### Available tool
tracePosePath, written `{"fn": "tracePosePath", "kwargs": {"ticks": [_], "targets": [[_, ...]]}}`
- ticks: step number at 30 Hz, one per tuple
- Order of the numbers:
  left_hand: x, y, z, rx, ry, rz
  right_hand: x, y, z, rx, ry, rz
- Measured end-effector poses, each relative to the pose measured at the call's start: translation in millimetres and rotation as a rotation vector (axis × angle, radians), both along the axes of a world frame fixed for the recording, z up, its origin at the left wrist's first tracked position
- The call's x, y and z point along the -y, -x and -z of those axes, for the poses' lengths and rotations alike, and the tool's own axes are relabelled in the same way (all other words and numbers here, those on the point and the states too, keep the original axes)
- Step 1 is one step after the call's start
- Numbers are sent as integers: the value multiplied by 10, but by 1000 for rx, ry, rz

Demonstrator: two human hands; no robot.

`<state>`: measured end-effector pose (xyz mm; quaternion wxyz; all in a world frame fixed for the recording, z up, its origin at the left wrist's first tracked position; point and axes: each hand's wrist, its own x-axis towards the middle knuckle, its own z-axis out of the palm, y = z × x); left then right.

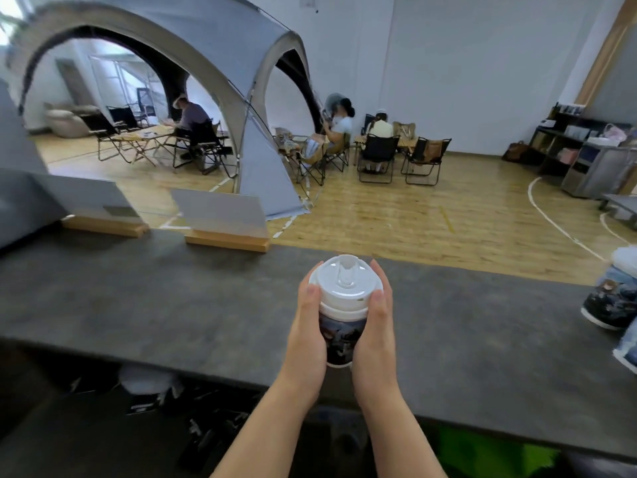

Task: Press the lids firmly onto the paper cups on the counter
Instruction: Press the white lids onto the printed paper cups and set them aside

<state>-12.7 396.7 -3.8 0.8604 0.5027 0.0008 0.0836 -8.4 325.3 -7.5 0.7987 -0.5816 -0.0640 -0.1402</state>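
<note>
Lid (345, 282) on paper cup (340, 336); left hand (307, 326), right hand (376, 322) clasp both.

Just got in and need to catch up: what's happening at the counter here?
A person is holding a paper cup between both hands over the dark counter. The left hand and right hand wrap its sides, with both thumbs up on the rim of the white lid, as if pressing it down. The lid looks level on the cup. More cups sit at the counter's right edge, blurred.
</note>
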Motion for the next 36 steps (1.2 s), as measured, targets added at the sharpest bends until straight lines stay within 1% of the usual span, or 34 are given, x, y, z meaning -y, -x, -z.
{"fn": "tracePosePath", "kwargs": {"ticks": [3,6,8,10,12,15,18,22,26,30,33,36], "targets": [[-736,257,24,-12,-21,-36,-738,281,36,-10,-7,-70],[-1472,510,48,-24,-18,-102,-1450,514,111,-13,-5,-142],[-1901,676,51,-20,3,-107,-1880,651,131,-10,12,-200],[-2272,805,34,-37,1,-128,-2240,758,126,-6,40,-235],[-2573,891,16,-41,-43,-135,-2506,822,105,-19,44,-270],[-2947,974,-61,-39,-181,-117,-2707,827,5,-79,79,-347],[-3277,997,-142,-26,-312,-69,-2831,743,-161,-200,164,-377],[-3484,956,-226,-39,-328,-46,-2994,567,-288,-263,249,-360],[-3597,806,-282,-104,-295,-63,-3159,322,-296,-315,303,-326],[-3756,445,-289,-149,-284,-83,-3323,-17,-251,-329,290,-263],[-3869,74,-250,-155,-347,-168,-3418,-344,-208,-340,244,-205],[-4033,-281,-203,-126,-439,-354,-3545,-678,-164,-330,156,-137]]}}
